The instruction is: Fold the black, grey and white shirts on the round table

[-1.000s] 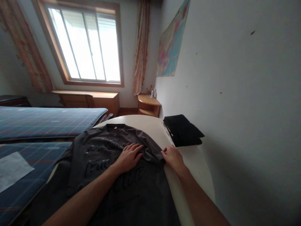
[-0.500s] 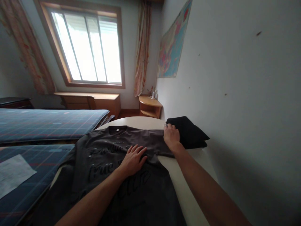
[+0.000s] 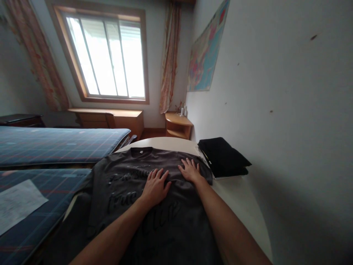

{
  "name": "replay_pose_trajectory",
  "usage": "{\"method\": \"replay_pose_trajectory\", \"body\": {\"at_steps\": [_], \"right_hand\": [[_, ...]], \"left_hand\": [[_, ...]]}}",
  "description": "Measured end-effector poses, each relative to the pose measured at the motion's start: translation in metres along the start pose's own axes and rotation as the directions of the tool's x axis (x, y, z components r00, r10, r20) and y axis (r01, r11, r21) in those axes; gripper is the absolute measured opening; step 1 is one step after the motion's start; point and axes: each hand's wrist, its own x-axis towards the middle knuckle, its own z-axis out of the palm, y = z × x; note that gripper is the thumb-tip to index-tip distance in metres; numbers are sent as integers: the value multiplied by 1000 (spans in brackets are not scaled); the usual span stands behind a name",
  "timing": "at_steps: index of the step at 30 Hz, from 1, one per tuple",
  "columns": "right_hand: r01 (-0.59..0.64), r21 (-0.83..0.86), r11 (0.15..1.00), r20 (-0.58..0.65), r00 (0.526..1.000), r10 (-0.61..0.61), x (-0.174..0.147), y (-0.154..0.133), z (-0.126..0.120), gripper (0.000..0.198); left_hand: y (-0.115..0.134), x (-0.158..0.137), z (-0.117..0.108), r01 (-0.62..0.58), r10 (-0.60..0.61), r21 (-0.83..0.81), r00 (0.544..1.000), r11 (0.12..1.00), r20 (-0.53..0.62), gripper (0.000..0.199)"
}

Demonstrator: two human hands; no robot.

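Observation:
A dark grey T-shirt [image 3: 124, 221] with black lettering lies spread over a pale round table [image 3: 248, 213], its neckline toward the far edge. My left hand [image 3: 156, 187] rests flat on the shirt's chest, over the print, with the fingers spread. Near the shirt's right shoulder, my right hand [image 3: 190, 171] lies on the cloth, fingers also apart. Neither hand grips anything. Just beyond the right sleeve sits a stack of folded black cloth [image 3: 223, 156]. The lower part of the shirt is partly covered by my forearms.
Two plaid mattresses [image 3: 63, 145] are on the left, the nearer one bearing a white sheet of paper [image 3: 22, 206]. A white wall [image 3: 289, 129] runs close along the right. A wooden desk [image 3: 124, 114] and corner shelf [image 3: 178, 119] stand under the window.
My right hand has let go of the sleeve edge beside the black stack and moved left onto the shirt, opening flat. My left hand stays on the chest. The view has shifted slightly.

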Motion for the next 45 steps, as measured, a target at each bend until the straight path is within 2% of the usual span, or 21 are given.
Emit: {"method": "replay_pose_trajectory", "body": {"at_steps": [4,8,10,14,18,22,26,29,32,33,34,36,38,40,43,45], "right_hand": [[55,-32,998,-222,973,-61,-11,4,-6,48],[-36,-207,978,-433,899,-58,-24,11,-15,39],[-104,-274,956,-451,892,-32,-27,15,-19,41],[-198,-308,931,-401,914,62,-25,19,-26,43],[-209,-283,936,-428,901,72,-19,10,-42,46],[-194,-217,957,-464,882,74,-11,-9,-73,48],[-63,-144,988,-442,897,-7,-1,-33,-99,48],[139,-23,990,-427,894,-136,7,-52,-101,54],[410,124,904,-377,862,-339,12,-67,-89,61],[467,191,863,-356,853,-383,13,-70,-83,62],[489,262,832,-331,855,-398,13,-73,-77,61],[438,364,822,-251,896,-366,12,-73,-68,51],[347,370,862,-160,937,-309,10,-68,-63,38],[293,328,898,-98,956,-276,6,-59,-62,32],[288,310,906,28,950,-311,-3,-41,-62,33],[328,295,897,160,909,-385,-11,-28,-61,45]], "left_hand": [[-3,-1,5,-13,14,-3,998,1000,57,54],[-3,0,7,-11,10,7,998,1000,55,52],[-3,0,7,-9,9,5,999,1000,51,52],[-3,1,7,-9,10,-7,998,1000,60,52],[-2,1,5,-3,3,0,997,1000,71,53],[-2,2,6,-7,7,0,996,1000,85,54],[-4,2,8,-7,10,-37,997,999,81,56],[-5,4,10,11,-7,-113,999,994,40,62],[-10,9,15,58,-72,-220,996,974,-55,62],[-13,11,17,73,-103,-260,989,963,-103,62],[-15,13,19,87,-138,-300,979,950,-153,64],[-20,17,24,113,-208,-370,951,922,-229,69],[-24,19,27,134,-252,-398,932,907,-261,73],[-25,20,28,137,-244,-376,935,917,-256,73],[-22,18,25,139,-202,-301,960,943,-192,69],[-18,17,20,154,-190,-245,973,957,-128,66]]}}
